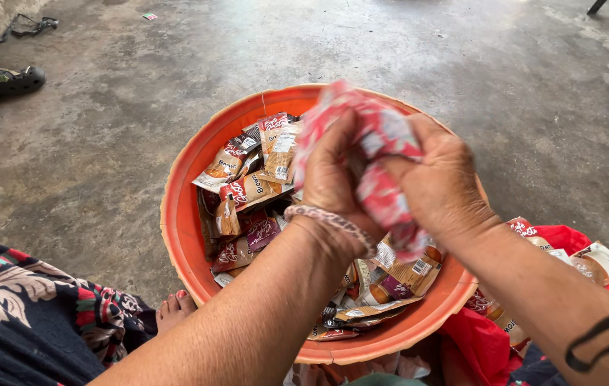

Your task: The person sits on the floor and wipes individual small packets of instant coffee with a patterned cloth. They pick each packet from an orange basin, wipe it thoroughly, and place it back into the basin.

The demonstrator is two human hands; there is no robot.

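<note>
My left hand and my right hand both grip a crumpled red-and-white wrapper, held above an orange plastic basin. The basin holds several brown and maroon snack sachets piled loosely. A beaded bracelet circles my left wrist and a thin black band sits on my right forearm.
The basin rests on a grey concrete floor. A red bag with more sachets lies at the right. Patterned dark cloth and bare toes are at lower left. Black sandals lie at far left.
</note>
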